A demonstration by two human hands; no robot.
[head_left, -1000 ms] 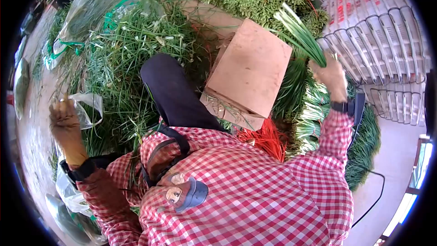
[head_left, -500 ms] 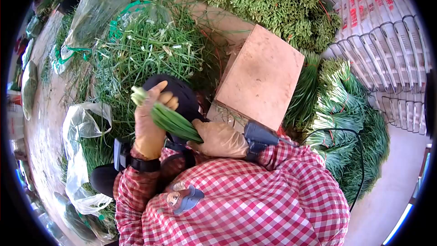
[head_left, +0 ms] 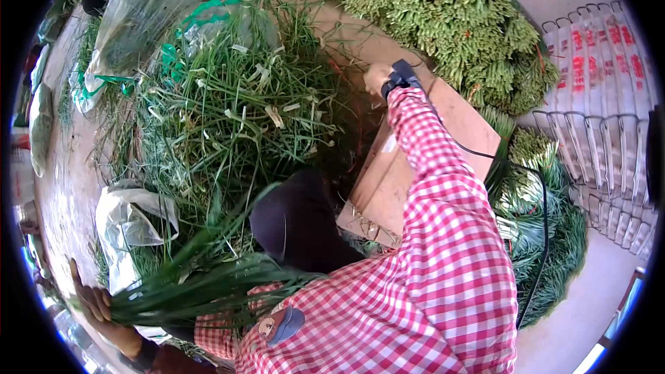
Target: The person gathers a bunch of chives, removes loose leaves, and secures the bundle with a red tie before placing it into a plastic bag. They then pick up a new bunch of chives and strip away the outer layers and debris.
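Note:
My left hand (head_left: 104,312) is out at the lower left, closed around the stalk end of a bunch of garlic chives (head_left: 194,287). The long green leaves trail to the right, across my lap and dark-clad knee (head_left: 291,218). My right hand (head_left: 377,79) is stretched forward past the far left edge of the tan board (head_left: 457,121). Its fingers point away and are mostly hidden, so I cannot make out anything in them. A dark strap with a small device sits on that wrist, and a black cable runs from it.
Loose, tangled chives (head_left: 228,111) are heaped ahead on the left, by plastic bags (head_left: 142,21). Tied bundles (head_left: 450,28) are stacked at the far right, with more bundles (head_left: 533,235) beside me. Wire-framed white crates or racks (head_left: 596,76) with red print stand at the right.
My left hand has swung down and left with the chives, whose leaves now fan out. My right hand has let go of the bunch and reached forward past the board.

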